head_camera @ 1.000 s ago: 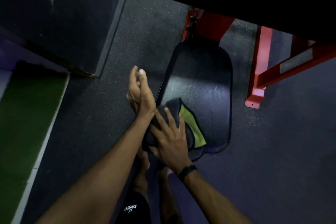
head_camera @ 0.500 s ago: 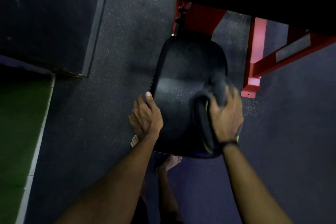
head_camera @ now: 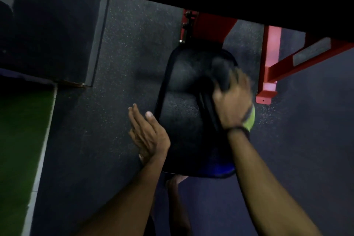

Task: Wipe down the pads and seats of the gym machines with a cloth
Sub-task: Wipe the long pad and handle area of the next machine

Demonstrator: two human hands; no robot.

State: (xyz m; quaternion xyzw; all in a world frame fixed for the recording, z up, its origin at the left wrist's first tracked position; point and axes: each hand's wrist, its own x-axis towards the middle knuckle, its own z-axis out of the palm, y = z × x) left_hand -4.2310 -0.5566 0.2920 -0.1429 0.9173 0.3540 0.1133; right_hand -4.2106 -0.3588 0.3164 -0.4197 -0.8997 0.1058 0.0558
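While the left hand hovers, the right hand grips the cloth.

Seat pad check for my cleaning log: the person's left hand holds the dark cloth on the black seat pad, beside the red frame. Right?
Not quite. The head view shows the right hand gripping the dark cloth on the black seat pad, beside the red frame. The left hand is open, holding nothing.
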